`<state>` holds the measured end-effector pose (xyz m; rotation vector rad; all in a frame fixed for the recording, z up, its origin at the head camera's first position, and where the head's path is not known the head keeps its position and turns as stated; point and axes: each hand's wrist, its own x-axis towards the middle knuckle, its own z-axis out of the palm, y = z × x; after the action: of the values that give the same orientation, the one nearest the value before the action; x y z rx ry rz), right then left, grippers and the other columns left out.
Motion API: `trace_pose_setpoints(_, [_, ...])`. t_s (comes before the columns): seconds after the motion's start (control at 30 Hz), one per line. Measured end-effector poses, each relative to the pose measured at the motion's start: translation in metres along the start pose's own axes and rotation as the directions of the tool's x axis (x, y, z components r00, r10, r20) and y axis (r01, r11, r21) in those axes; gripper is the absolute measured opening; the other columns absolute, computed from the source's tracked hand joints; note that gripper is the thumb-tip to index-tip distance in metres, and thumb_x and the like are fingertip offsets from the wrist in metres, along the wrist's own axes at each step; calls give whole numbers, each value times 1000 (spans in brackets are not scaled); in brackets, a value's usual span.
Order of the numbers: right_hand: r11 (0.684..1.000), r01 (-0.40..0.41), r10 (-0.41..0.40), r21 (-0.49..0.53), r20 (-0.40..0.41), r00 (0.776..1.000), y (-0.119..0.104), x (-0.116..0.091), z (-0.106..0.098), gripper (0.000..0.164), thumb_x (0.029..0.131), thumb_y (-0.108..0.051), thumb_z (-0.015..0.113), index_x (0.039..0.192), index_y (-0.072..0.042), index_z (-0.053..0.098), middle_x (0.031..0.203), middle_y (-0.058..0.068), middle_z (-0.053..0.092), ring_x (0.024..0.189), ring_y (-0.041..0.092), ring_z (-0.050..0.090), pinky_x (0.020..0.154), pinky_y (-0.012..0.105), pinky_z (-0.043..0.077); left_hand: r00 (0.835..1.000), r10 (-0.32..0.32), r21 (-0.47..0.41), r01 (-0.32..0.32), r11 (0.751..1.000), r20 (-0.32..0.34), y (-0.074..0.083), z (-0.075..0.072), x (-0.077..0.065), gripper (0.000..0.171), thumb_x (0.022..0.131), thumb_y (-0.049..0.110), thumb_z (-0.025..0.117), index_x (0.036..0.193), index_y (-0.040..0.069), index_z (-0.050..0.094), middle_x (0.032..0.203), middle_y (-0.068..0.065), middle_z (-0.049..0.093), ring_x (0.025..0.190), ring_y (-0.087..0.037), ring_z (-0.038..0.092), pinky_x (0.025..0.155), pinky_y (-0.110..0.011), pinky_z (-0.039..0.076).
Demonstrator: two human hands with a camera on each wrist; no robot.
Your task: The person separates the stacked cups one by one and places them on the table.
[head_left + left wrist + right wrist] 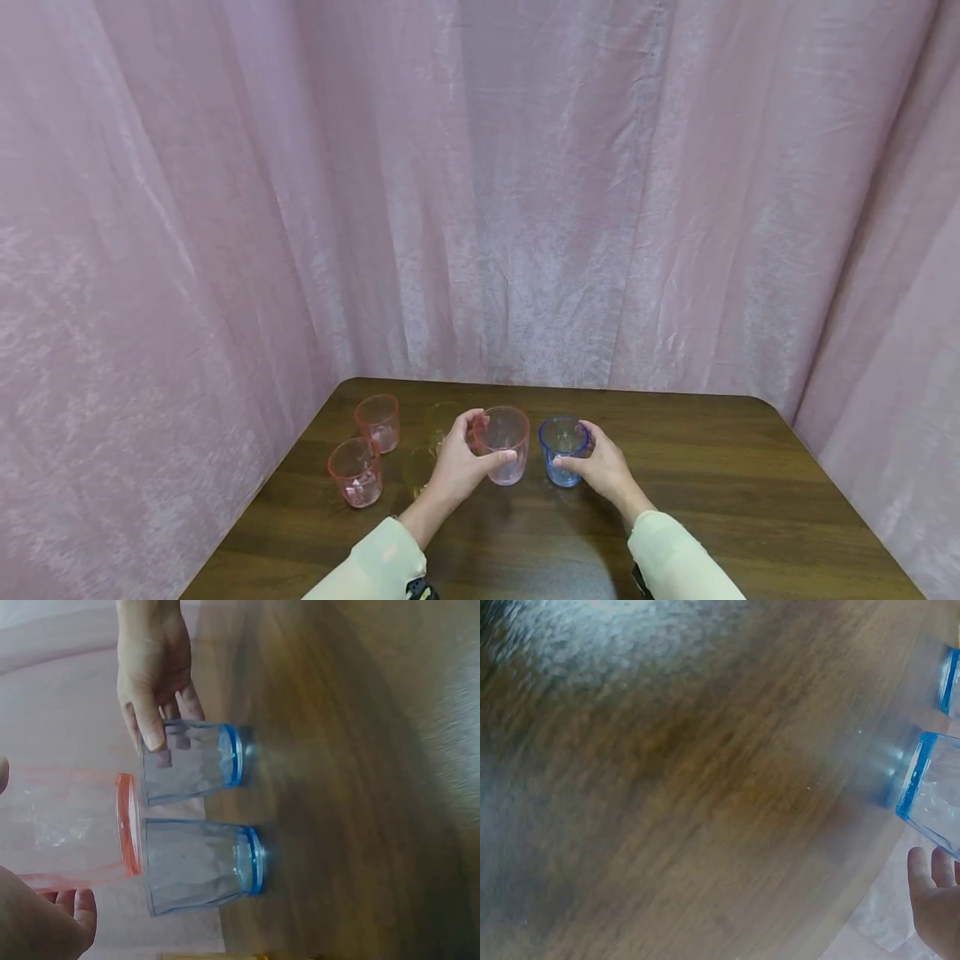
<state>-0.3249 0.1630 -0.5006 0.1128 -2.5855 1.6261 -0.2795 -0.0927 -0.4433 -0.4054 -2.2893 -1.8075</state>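
Note:
My left hand [453,467] grips a clear pink-rimmed glass [504,467], thumb in front and fingers round its far side. The left wrist view shows this pink glass [75,829] raised, its base about level with the rims of two blue glasses. My right hand [609,468] holds one blue glass [562,437] by its right side, thumb across the front. That glass's base [916,776] is close over the tabletop. The other blue glass [199,866] stands beside it in the left wrist view; the pink glass overlaps its place in the head view.
Two pink glasses [377,417] stand at the table's left side. Two yellow glasses [442,417] stand between them and my left hand, partly hidden by it. The brown wooden table [712,475] meets pink curtains [540,208] at its back and sides.

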Motion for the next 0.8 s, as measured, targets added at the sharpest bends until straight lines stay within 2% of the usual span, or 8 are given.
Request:
trace_pose_setpoints(0.47, [1000,10,-10,-3,-8,1000,3,0,3,97,72,-26,90,148,2,35,140,29,49,125,45,51,104,56,40,999,-39,57,39,998,10,-6,-2,-17,86,73,25,89,141,-1,42,131,-18,52,109,-38,58,89,-46,51])
trace_pose_setpoints(0.6, [1000,5,-5,7,0,1000,4,0,2,97,73,-26,89,148,1,35,141,28,49,125,45,51,103,56,41,997,-68,40,67,997,25,-8,-2,-23,88,74,22,88,143,-1,39,134,-20,50,110,-38,57,92,-47,50])
trace_pose_setpoints(0.8, [1000,10,-10,-3,5,1000,5,1,1,98,73,-28,90,148,2,35,141,28,49,126,45,50,103,57,41,997,-78,27,77,997,26,-15,1,-31,88,74,15,87,143,-3,37,134,-22,50,112,-39,56,95,-51,48])
